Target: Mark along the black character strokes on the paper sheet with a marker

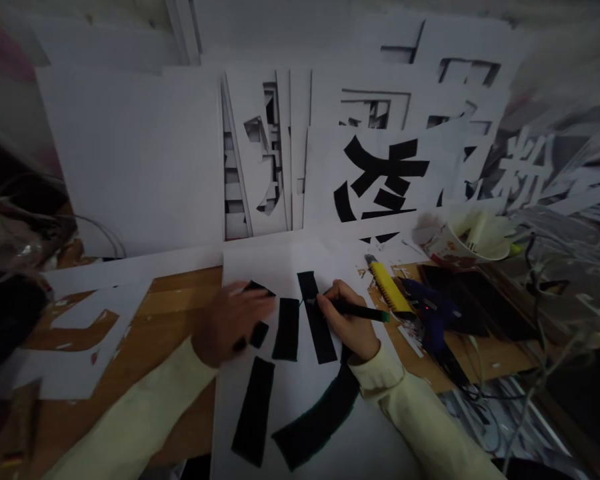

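Note:
A white sheet [240, 413] bears several thick black strokes, some with green edges. My right hand [354, 327] is closed around a dark marker [363, 311], its green end pointing right and its tip over an upright black bar [319, 333]. My left hand [233, 321] rests at the sheet's left side, blurred, with its fingers stretched toward the small black shapes, partly covering them. Between the hands stands a shorter black bar [286, 330]. A long curved stroke [320, 423] runs below, its upper end beside my right wrist.
A yellow cutter [391, 288] and a blue glue gun [435, 320] lie at the right, near a paper bowl [467, 243] and loose cables. White boards [140, 160] with cut-out characters stand behind. A cut white piece [70, 373] lies at the left on the wooden table [180, 300].

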`<state>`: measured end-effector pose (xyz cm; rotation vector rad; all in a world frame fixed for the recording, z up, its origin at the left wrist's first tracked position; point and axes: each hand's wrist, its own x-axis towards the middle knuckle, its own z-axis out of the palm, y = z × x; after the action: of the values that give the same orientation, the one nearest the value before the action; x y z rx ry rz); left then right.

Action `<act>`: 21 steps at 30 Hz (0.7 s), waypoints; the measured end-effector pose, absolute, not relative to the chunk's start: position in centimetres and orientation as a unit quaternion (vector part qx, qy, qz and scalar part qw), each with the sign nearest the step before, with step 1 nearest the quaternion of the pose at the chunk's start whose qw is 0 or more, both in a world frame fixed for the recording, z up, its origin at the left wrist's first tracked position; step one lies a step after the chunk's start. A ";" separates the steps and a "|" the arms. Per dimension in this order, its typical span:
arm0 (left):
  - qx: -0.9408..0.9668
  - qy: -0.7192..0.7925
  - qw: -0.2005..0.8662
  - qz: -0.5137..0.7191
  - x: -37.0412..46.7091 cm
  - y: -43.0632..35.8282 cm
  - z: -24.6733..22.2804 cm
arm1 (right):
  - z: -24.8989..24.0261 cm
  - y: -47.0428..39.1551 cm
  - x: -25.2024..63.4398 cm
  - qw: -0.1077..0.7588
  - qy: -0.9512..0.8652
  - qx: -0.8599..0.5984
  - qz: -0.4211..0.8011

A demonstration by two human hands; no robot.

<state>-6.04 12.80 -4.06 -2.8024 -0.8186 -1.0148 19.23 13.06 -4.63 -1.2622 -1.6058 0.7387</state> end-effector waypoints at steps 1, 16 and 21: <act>-0.895 -0.297 0.032 -0.331 -7.2 13.5 -4.0 | -4.6 13.1 19.2 0.466 -0.655 -0.513 0.302; -0.871 -0.367 -0.051 -0.322 -9.1 15.1 -6.5 | -5.0 13.1 19.4 0.469 -0.651 -0.508 0.314; -0.622 -0.472 -0.266 -0.565 -8.2 14.6 -4.9 | -5.0 13.1 19.4 0.467 -0.652 -0.509 0.311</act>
<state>-8.18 14.57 -4.94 -2.3749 -1.8041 -2.1574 19.37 13.13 -5.05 -1.2491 -1.6002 0.7642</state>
